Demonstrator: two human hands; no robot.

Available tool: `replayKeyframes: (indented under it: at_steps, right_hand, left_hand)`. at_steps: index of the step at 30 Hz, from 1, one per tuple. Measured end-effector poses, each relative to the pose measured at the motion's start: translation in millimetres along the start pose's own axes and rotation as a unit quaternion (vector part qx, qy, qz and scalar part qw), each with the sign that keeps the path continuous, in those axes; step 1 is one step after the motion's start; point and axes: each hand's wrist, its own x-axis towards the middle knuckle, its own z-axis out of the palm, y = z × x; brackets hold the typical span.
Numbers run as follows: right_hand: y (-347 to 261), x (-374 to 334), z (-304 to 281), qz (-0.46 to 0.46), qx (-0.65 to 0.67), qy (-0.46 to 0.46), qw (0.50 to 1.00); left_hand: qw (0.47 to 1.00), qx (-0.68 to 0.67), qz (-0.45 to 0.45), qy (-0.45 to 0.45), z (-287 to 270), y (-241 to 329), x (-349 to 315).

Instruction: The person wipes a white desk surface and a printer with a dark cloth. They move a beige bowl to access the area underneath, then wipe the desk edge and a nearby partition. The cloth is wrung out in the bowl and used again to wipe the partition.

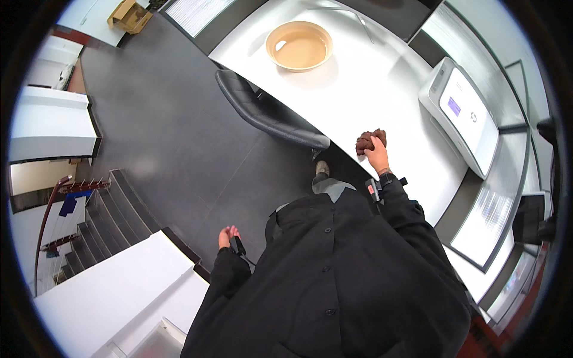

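Cloth [363, 144], brown, bunched in right fingers [376, 144], on white table [358, 98]

The dark brown cloth [364, 143] is all scrunched up in a lumpy heap. It sits on the white bench [352, 104] at two o'clock from the middle of the view, close to the bench's edge.

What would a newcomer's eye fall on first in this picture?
Probably the round tan basin on the white table, near the top of the view. Next comes the crumpled brown cloth under the fingers of the right hand, close to the table's near edge. The bulky white device along the table's right side also stands out.
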Motion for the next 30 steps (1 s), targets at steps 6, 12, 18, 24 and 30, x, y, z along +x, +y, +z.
replayKeyframes:
  at_steps: [6,12,18,24,30]
  right_hand:
    - [0,27,2,-0.085,0.01,-0.014,0.996]
    - [-12,54,-6,-0.099,0.04,-0.051,0.993]
    - [-27,83,-3,-0.136,0.065,-0.065,0.986]
    - [-39,121,14,-0.184,0.082,-0.054,0.978]
    - [-37,126,18,-0.177,0.037,-0.034,0.983]
  left_hand:
    - [0.996,-0.012,0.068,-0.05,99,11,-41]
    - [0.997,-0.029,0.066,-0.012,95,-16,-60]
    - [0.988,-0.072,0.066,0.124,50,-47,-92]
    - [0.987,-0.11,0.057,0.106,28,-82,-115]
    - [0.989,-0.079,0.046,0.115,4,-78,-101]
